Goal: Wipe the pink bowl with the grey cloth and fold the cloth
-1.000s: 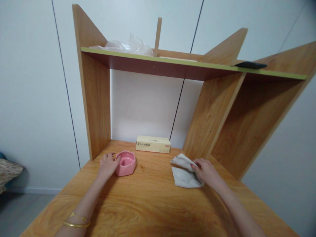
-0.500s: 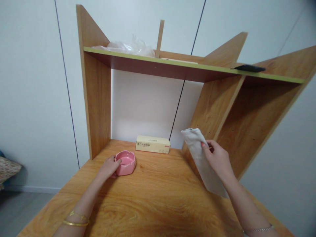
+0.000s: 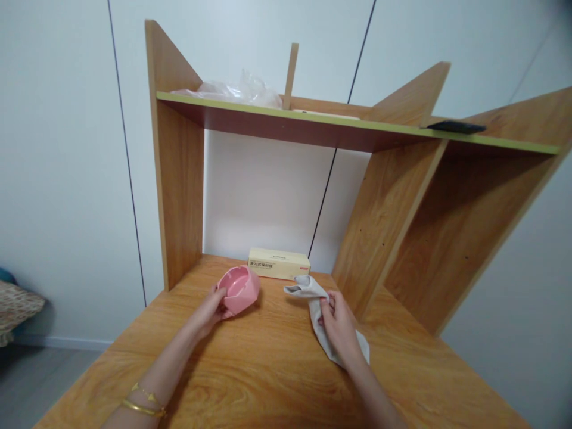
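A: From the head camera, looking down at a wooden desk [image 3: 268, 372]: holding what in the left hand [image 3: 210, 313]?

B: Gripping a pink faceted bowl [image 3: 243, 296] by its near left side, just right of those fingers. Tipped, with the hollow showing. Cannot tell whether touching the desk or lifted.

A: And spread how far, on that side?

B: Curled, with thumb at the rim and other fingertips low against the side; parted only by the bowl.

A: Then, in the right hand [image 3: 339, 322]?

B: Pinching a light grey cloth [image 3: 308, 289] between thumb and bent fingers, nearly together. Jutting left of those fingertips towards the bowl, yet apart from it; drooping below the palm at the other end.

A: And beyond the fingers?

B: Look between the two hands, farther back, for a pale yellow carton [image 3: 277, 268]. High above the fingers, find a shelf [image 3: 322, 126] bearing a clear plastic bag [image 3: 243, 93].
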Motion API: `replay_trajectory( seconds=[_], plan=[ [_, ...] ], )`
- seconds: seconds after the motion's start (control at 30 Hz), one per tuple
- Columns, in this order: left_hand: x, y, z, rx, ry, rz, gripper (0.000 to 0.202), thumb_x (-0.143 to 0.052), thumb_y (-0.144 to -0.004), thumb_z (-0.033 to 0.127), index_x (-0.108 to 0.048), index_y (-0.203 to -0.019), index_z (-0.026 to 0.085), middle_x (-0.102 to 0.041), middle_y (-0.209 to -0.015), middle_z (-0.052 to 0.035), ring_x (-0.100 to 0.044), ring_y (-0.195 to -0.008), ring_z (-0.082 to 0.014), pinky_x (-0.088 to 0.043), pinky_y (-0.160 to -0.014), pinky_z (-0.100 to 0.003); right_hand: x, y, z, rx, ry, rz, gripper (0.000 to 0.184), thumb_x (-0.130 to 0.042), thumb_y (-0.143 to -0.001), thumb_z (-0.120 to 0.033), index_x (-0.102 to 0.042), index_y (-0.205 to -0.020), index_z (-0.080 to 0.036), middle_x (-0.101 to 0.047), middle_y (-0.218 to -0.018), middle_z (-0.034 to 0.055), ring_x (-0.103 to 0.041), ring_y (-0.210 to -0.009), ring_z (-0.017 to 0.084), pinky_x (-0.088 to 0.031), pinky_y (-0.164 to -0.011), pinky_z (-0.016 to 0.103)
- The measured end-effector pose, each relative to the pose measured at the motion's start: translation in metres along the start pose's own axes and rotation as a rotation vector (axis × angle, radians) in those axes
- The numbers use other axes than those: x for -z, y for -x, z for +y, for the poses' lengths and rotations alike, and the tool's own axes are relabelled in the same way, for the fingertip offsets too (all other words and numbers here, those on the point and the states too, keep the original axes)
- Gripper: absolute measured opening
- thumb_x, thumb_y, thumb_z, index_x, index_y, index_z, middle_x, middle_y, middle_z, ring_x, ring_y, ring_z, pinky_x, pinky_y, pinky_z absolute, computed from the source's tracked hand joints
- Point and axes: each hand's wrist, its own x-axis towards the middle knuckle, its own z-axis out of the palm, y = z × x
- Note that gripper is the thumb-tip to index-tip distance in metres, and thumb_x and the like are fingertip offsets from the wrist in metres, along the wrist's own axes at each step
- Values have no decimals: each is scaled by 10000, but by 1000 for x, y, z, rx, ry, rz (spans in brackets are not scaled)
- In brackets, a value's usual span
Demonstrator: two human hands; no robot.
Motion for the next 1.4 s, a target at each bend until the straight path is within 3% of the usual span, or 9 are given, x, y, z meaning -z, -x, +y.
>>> replay_trajectory(
  seconds=[0.2,0.53,0.73,0.83,0.9,0.97,1.07,1.2,1.4],
  plan=[
    [-23,12,-9,2,26,-191,344,-420,-764,479,-491,-876,161,-523,-562,22,-481,-421,-52,-410,-441,-140,-4,12,-2,-27,-70,80,154,-367,-773,-380,-379,-808,-231,-456,-555,-68,-501,-454,140,-414,-490,266],
    [-48,28,-18,-26,-175,-224,449,-465,-740,432,-456,-1092,154,-459,-404,79,-372,-289,-53,-206,-296,-128,1,4,-25,-18,2,278,121,-340,-800,-353,-367,-803,-235,-423,-556,-79,-437,-451,114,-341,-463,228],
    [-51,30,-17,-80,-280,-185,429,-445,-759,414,-463,-1106,163,-484,-441,74,-379,-308,-69,-245,-322,-161,-16,14,-39,158,104,-34,78,-368,-769,-295,-400,-744,-228,-444,-617,-55,-451,-552,123,-341,-534,232],
    [-51,27,-19,-134,-293,-149,416,-457,-755,382,-467,-1109,163,-609,-632,11,-534,-476,-116,-384,-433,-196,-23,22,-39,209,177,-189,52,-407,-732,-261,-438,-724,-220,-481,-711,-26,-477,-620,133,-363,-594,247],
    [-51,26,-18,-231,-304,-119,400,-464,-749,345,-470,-1105,162,-641,-857,-42,-598,-728,-160,-455,-634,-246,-26,23,-38,222,166,-236,103,-409,-745,-286,-462,-692,-216,-486,-730,-9,-491,-658,146,-376,-626,259],
    [-52,28,-16,-355,-353,-100,392,-475,-739,317,-476,-1101,164,-603,-1028,-68,-560,-928,-188,-418,-816,-291,-28,23,-36,220,127,-245,244,-353,-794,-340,-462,-618,-212,-478,-687,1,-496,-676,159,-381,-645,271],
    [-54,36,-10,-488,-484,-57,427,-490,-724,293,-468,-1131,166,-546,-1137,-80,-492,-1048,-209,-344,-926,-324,-33,22,-29,181,67,-218,359,-262,-835,-383,-420,-560,-214,-465,-632,2,-495,-665,162,-379,-653,278],
    [-61,49,-6,-554,-716,7,495,-492,-730,321,-427,-1210,224,-508,-1147,-74,-488,-1040,-227,-350,-910,-344,-44,28,-14,6,48,-104,236,-458,-743,-443,-374,-749,-223,-463,-598,-43,-495,-571,155,-381,-564,261],
    [-74,68,3,-518,-1037,-92,595,-468,-741,411,-295,-1304,329,-470,-1075,-54,-569,-843,-211,-425,-705,-291,-53,32,7,-155,139,-200,552,-568,-653,-302,-308,-1125,-184,-615,-869,36,-602,-761,189,-411,-633,266]
  ],
)
